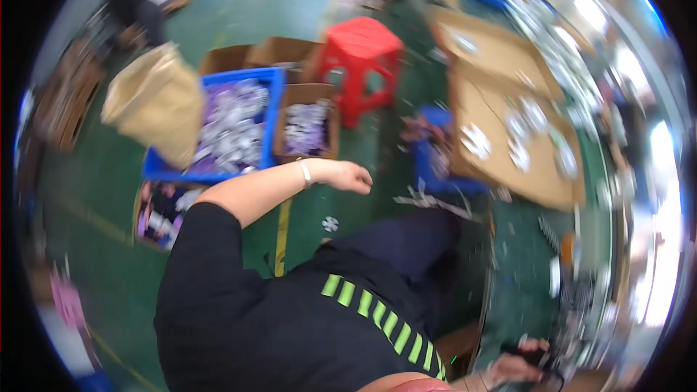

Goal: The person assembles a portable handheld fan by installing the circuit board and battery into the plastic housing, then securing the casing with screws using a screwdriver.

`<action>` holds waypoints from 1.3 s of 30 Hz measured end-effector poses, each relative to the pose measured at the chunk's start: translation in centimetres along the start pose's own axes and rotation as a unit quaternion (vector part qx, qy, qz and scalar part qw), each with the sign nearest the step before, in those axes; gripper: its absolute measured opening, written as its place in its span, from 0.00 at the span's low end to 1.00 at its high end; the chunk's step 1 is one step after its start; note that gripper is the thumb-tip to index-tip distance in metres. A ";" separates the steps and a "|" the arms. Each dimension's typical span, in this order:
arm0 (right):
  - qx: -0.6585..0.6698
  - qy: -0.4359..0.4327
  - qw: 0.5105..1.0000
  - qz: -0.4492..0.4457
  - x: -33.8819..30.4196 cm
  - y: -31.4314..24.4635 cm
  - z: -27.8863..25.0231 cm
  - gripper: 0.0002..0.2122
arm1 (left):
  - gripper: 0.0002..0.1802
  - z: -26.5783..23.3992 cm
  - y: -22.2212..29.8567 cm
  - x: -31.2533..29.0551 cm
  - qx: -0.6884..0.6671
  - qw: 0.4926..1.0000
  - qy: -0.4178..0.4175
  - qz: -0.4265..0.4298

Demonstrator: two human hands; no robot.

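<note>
My left hand (347,176), with a white band (304,173) at its wrist, reaches out over the floor. Its fingers are loosely curled together, and nothing shows in them. It is nearest to a small cardboard box (335,127) of silvery and purple pieces. At the lower right, my right hand (517,367) is smeared by motion. The fingers seem bent around a dark thing (524,353) whose kind I cannot make out. That hand is beside the cluttered bench.
A blue crate (279,101) of silvery pieces has a brown sack (156,101) on it. A red stool (361,51) stands behind. Opened cardboard (472,101) with white parts lies to the right, above a blue bin (428,174). A person (138,0) is far left.
</note>
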State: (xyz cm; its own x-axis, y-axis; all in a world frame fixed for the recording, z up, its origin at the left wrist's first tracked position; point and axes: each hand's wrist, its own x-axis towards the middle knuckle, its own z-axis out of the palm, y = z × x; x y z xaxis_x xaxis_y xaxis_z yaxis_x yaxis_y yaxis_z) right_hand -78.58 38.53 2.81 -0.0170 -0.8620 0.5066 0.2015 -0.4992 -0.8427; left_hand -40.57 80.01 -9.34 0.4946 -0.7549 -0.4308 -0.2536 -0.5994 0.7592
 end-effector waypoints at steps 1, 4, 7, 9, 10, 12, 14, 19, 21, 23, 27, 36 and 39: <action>0.053 -0.073 0.995 0.051 0.2 0.2 -0.5 0.43 | 0.29 0.9 5.0 -1.3 0.043 0.996 -0.078 0.026; 0.101 -0.110 0.988 -0.024 -1.0 0.0 -0.9 0.44 | 0.23 2.8 13.4 1.3 0.066 0.977 -0.134 0.152; 0.073 -0.070 0.986 -0.135 -2.2 0.4 -1.7 0.44 | 0.11 3.2 20.8 5.8 0.035 0.953 -0.015 0.301; 0.100 -0.053 0.983 -0.142 -2.7 0.0 -2.6 0.45 | 0.09 3.3 23.4 9.6 -0.049 0.955 0.031 0.291; 0.112 -0.033 0.984 -0.134 -2.8 -0.3 -2.8 0.45 | 0.08 3.1 23.9 11.9 -0.042 0.942 0.081 0.322; 0.140 -0.014 0.980 -0.142 -2.5 0.3 -3.7 0.46 | 0.10 2.3 25.8 14.4 0.088 0.910 0.225 0.338; 0.155 -0.001 0.978 -0.138 -2.4 0.3 -4.1 0.45 | 0.17 2.3 27.4 16.1 0.311 0.792 0.385 0.357; 0.104 -0.082 0.962 -0.237 -3.1 1.1 -3.4 0.42 | 0.22 2.9 29.5 19.5 0.468 0.846 0.207 0.149; 0.090 -0.099 0.963 -0.234 -3.6 1.3 -3.6 0.39 | 0.19 3.7 29.4 20.9 0.462 0.836 0.260 0.144; 0.107 -0.109 0.965 -0.214 -3.4 1.4 -3.9 0.37 | 0.18 4.3 29.4 21.7 0.460 0.828 0.280 0.155; 0.138 -0.030 0.977 -0.157 -2.3 0.8 -3.9 0.41 | 0.16 3.9 30.7 23.3 0.483 0.821 0.271 0.141; 0.005 0.008 0.997 -0.073 -2.5 -0.3 -6.0 0.35 | 0.32 -2.1 38.9 37.8 0.262 0.928 0.240 0.110; -0.159 -0.063 0.985 -0.010 -2.0 -1.0 -7.7 0.26 | 0.30 -3.8 37.1 45.9 0.121 0.933 0.331 0.070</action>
State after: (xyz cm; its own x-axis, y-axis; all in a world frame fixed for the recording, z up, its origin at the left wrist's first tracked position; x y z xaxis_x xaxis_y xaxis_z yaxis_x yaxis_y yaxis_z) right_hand -86.28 40.10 1.26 0.1077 -0.8441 0.5253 -0.1159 -0.5355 -0.8366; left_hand -24.08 24.11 0.94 0.8270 -0.5492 0.1204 -0.4953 -0.6104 0.6181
